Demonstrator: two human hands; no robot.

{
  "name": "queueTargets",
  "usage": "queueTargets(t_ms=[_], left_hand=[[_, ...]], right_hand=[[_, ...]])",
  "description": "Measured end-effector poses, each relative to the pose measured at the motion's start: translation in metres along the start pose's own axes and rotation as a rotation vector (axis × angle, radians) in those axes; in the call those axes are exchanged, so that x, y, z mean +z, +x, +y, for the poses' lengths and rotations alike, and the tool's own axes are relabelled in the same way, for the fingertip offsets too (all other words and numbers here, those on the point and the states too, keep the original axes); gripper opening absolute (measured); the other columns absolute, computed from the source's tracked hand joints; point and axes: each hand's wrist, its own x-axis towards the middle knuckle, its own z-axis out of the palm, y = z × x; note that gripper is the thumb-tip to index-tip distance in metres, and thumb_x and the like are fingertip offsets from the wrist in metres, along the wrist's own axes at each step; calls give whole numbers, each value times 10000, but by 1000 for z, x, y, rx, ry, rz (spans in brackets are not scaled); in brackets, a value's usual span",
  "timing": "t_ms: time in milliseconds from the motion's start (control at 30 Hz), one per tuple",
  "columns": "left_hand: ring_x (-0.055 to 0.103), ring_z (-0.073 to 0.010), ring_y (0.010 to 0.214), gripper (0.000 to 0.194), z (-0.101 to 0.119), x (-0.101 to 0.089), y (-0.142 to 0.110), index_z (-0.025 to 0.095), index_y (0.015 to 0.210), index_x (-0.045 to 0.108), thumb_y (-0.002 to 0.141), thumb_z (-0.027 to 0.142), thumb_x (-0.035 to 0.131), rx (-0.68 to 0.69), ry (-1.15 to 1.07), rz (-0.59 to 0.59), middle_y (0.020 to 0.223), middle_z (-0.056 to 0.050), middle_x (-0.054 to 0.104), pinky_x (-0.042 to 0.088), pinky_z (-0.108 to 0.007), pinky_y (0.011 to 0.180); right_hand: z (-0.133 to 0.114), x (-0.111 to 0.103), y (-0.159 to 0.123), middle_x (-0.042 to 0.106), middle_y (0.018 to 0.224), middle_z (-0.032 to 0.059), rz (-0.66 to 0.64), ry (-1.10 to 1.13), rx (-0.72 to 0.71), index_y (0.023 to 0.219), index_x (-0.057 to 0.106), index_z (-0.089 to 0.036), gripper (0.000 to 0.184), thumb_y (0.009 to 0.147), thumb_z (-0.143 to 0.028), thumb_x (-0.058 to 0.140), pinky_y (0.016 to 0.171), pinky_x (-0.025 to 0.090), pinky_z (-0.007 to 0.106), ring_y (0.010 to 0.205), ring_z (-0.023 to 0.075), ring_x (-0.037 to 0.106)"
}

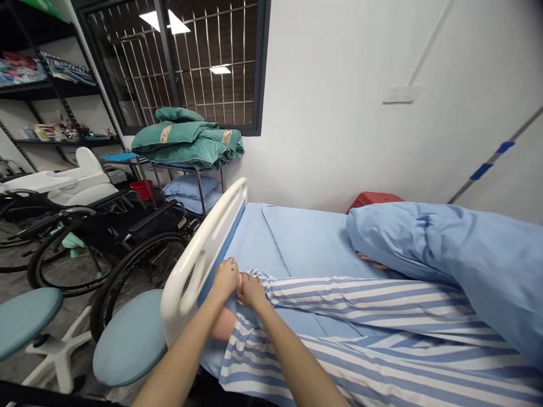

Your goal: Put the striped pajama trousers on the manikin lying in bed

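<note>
Our two bare arms (pixel 180 353) reached out in front of us, over the end of a bed (pixel 305 240). That bed had a pale blue sheet, and its white end board (pixel 203 235) stood just beside our left hand (pixel 227 277). We saw a big blue blanket (pixel 432 243) bunched up on it, off to the right, with a few fingers (pixel 375 262) of the person lying there poking out underneath. Past the board stood a black wheelchair (pixel 144 224), and a round blue-green stool (pixel 131 339) sat close to us. Two legs in blue and white striped trousers (pixel 348 305) lay stretched along the bed, with their ends toward the board. We had both hands on the far one. Its far foot (pixel 240 282) lay inside our grip, just past the crinkly trouser end, so we saw only a little pink bit. Our left hand curled over it on the board side, and our right hand (pixel 251 289) curled round it on the trouser side. Our fingers were bent closed; we couldn't tell how hard they squeezed. Bare and outside our grip, the near foot (pixel 224 325) lay between our arms.
</note>
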Motion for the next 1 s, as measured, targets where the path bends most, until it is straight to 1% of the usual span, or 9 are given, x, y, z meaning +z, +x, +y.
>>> queueTargets(t_ms=[133,233,400,467,533,600,767,867,1000], left_hand=[[554,-202,978,292,-1,-1,0,101,940,638,831,116,368,-1,-19,-7,1089,-146,574,439,-311,836],[522,-229,1034,295,2,-8,-3,104,942,640,824,117,370,10,-32,-8,1120,-157,553,435,-342,856],[345,-330,1235,327,24,-11,-41,104,1062,593,779,137,431,34,7,196,1277,-184,448,299,-495,1001],[384,-315,1202,335,34,1,-69,116,1072,583,770,157,443,144,-2,187,1248,-163,478,310,-482,995],[497,-293,1046,278,41,18,-97,109,973,616,757,198,464,203,-25,56,1077,-150,576,352,-479,948],[531,-277,970,293,49,36,-119,91,968,620,768,212,444,228,-48,-46,963,-138,616,324,-501,971],[479,-236,1099,403,86,62,-143,166,1181,523,814,192,359,240,-371,-89,1155,-93,577,256,-464,1051],[442,-216,1166,452,110,68,-145,194,1215,486,779,164,370,155,-622,-103,1222,-85,548,239,-433,1073],[440,-214,1195,461,116,72,-129,142,1187,480,738,181,387,-230,-958,-8,1255,-128,519,309,-361,1040]], right_hand=[[21,4,-10,564,1130,154,34,-189,56,1135,497,-154,509,654,-228,644,977,229,411,1072,291,479],[25,5,-12,551,1148,149,45,-215,65,1156,493,-154,457,712,-214,581,988,203,409,1082,277,466],[28,4,-11,497,1232,149,-13,-193,50,1255,427,-158,496,768,-213,504,1010,159,421,1150,269,414],[29,3,-13,485,1250,148,-18,-183,34,1276,411,-166,482,801,-229,461,1015,150,421,1166,265,401],[31,2,-14,470,1270,146,-25,-170,19,1296,392,-168,500,804,-230,454,1024,137,418,1181,264,386],[32,0,-16,456,1287,146,-41,-158,9,1313,372,-162,558,770,-215,492,1033,123,413,1194,266,372],[29,-5,-16,417,1329,159,-93,-129,26,1339,344,-146,674,700,-163,557,1039,125,440,1231,285,340],[26,-13,-15,419,1327,180,-138,-101,42,1329,363,-124,726,644,-143,604,1022,182,458,1230,310,355],[24,-29,-13,505,1250,167,-193,-42,4,1237,474,-125,635,624,-165,634,937,331,385,1144,296,468]])
